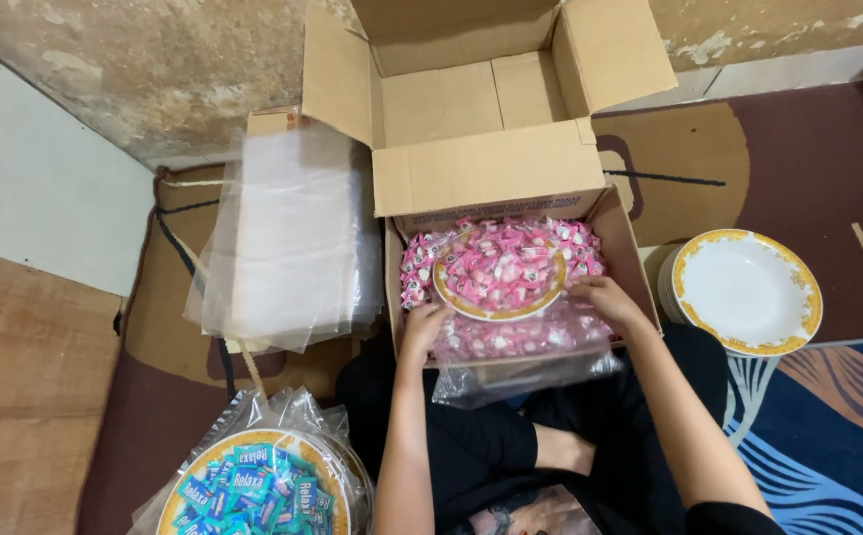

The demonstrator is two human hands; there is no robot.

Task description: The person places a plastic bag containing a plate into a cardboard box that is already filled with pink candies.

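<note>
A gold-rimmed plate (454, 293) heaped with pink wrapped candies (501, 267) rests in a low cardboard box (631, 256) filled with more pink candies. My left hand (421, 332) holds the plate's near left rim and the clear plastic bag (510, 372) spilling over the box's front edge. My right hand (605, 297) grips the plate's right rim, also on the plastic. The bag's mouth lies around the near side of the plate.
An open, empty cardboard box (481, 109) stands behind. A stack of clear plastic bags (288, 238) lies to the left. A bagged plate of blue candies (253, 485) sits bottom left. Empty gold-rimmed plates (743, 292) are stacked at right, on a patterned rug (827, 426).
</note>
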